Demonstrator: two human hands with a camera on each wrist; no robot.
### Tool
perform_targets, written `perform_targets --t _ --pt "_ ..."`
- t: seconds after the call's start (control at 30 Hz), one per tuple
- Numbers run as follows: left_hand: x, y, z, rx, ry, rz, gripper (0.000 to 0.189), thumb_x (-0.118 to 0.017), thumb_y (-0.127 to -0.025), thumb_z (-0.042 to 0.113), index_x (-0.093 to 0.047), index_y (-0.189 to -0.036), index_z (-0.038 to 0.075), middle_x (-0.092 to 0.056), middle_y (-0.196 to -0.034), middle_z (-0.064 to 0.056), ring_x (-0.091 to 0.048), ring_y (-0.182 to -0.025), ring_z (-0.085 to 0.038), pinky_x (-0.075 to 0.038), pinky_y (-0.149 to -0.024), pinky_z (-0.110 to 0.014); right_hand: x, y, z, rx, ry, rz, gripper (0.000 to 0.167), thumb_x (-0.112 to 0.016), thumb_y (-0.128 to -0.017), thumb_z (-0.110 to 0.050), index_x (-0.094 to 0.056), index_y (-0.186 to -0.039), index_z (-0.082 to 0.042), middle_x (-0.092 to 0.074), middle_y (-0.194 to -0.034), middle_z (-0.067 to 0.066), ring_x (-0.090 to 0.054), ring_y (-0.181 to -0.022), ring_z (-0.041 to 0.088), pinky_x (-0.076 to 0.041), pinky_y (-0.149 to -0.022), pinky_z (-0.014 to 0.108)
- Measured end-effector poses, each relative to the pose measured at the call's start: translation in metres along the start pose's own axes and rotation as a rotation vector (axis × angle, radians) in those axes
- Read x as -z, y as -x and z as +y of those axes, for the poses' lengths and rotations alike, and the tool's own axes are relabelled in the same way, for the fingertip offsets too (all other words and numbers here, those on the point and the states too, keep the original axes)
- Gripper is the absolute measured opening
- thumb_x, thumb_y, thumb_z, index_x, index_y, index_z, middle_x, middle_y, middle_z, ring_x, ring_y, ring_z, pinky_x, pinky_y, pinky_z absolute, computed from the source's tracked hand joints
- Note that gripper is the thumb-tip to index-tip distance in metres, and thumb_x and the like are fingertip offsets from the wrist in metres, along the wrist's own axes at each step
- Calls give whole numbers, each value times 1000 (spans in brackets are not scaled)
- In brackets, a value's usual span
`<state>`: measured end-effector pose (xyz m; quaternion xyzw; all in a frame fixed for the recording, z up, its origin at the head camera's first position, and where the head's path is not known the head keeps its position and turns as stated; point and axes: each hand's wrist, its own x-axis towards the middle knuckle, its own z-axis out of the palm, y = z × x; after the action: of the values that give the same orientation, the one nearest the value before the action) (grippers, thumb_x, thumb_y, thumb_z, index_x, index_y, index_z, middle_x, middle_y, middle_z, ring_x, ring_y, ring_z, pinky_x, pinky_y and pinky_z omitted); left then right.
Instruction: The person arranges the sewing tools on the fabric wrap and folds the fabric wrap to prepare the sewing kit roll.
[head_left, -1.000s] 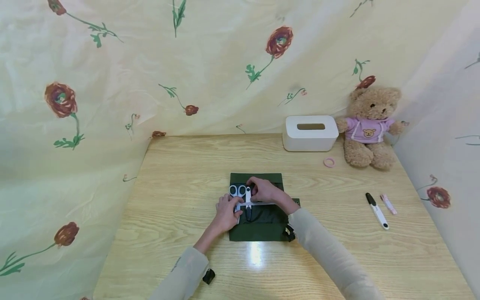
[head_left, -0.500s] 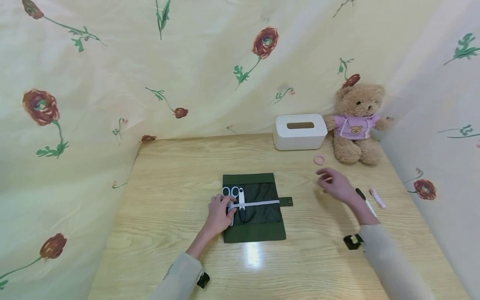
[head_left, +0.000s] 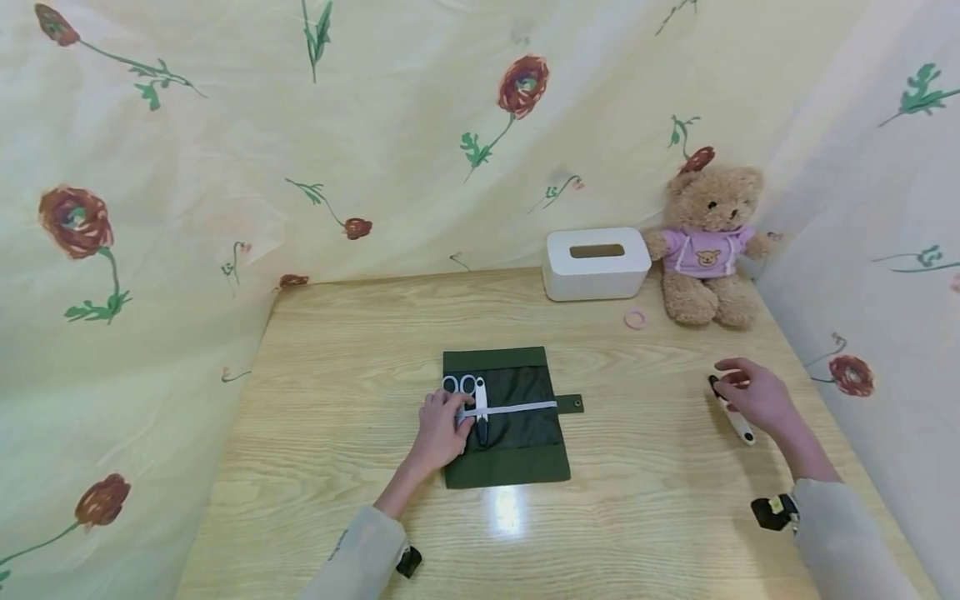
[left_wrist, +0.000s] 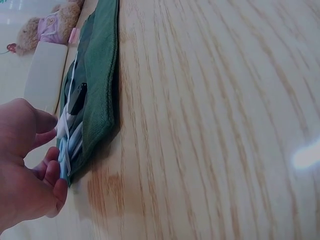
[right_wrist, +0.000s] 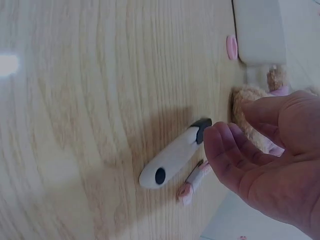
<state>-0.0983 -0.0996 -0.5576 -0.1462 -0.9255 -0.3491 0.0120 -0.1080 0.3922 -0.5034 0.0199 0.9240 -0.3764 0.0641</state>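
Observation:
A green fabric tool roll lies unfolded, with a pale elastic band across its dark inside. Scissors with pale grip loops and a slim white tool with a black end sit under the band at its left. My left hand holds the scissors at the band, thumb and fingers on either side; its fingers hide part of them. At the right my right hand hovers over a white-handled tool with a black tip, loosely curved fingers close to the tip. The tool lies on the table.
Beside the white-handled tool lies a small pink-and-white item. A pink ring lies in front of a white tissue box. A teddy bear in a purple top sits at the back right corner. Floral cloth hangs behind the table.
My right hand has left the tool roll and moved right to the white-handled tool. My left hand has stayed at the scissors. The head view has shifted slightly to the right.

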Motion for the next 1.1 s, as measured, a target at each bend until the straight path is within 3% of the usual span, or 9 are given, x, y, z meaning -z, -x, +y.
perform_targets --t 0.2,0.37,0.6,0.8,0.97,1.1 --pt "0 1 -1 13 13 -4 24 -71 -91 7 -66 -114 8 -49 -95 -6 -43 -92 -28 -33 -76 -43 6 6 11 -5 49 18 37 -56 -99 -7 -48 -127 16 -59 -100 28 -64 -72 25 -54 -57 32" --pt "-1 1 -1 9 19 4 24 -71 -90 6 -66 -114 8 -50 -95 -7 -43 -92 -28 -33 -77 -43 10 6 18 -13 143 2 36 -60 -96 -5 -50 -122 17 -60 -95 32 -62 -65 24 -49 -55 34" --pt "1 2 1 14 22 1 24 -70 -91 7 -65 -114 7 -49 -95 -6 -43 -92 -28 -32 -76 -43 10 -1 26 5 266 -12 35 -62 -92 -5 -52 -118 17 -62 -90 31 -62 -73 36 -48 -64 47" --pt "1 0 0 5 16 3 24 -70 -92 7 -65 -115 7 -49 -93 -6 -43 -90 -28 -33 -76 -43 8 -3 24 9 271 -28 39 -63 -88 -2 -51 -118 19 -62 -89 31 -61 -78 42 -49 -65 49" --pt "2 0 2 13 13 -11 24 -69 -92 8 -65 -115 7 -48 -93 -5 -43 -90 -27 -33 -77 -44 5 -4 19 -9 277 -55 40 -62 -89 -1 -48 -120 20 -61 -91 33 -61 -81 46 -49 -68 54" --pt "2 0 2 15 15 -12 24 -69 -92 8 -65 -115 8 -47 -93 -5 -42 -91 -27 -33 -77 -43 3 -5 18 -10 277 -76 41 -61 -90 -2 -47 -122 19 -61 -92 34 -61 -81 46 -50 -66 52"
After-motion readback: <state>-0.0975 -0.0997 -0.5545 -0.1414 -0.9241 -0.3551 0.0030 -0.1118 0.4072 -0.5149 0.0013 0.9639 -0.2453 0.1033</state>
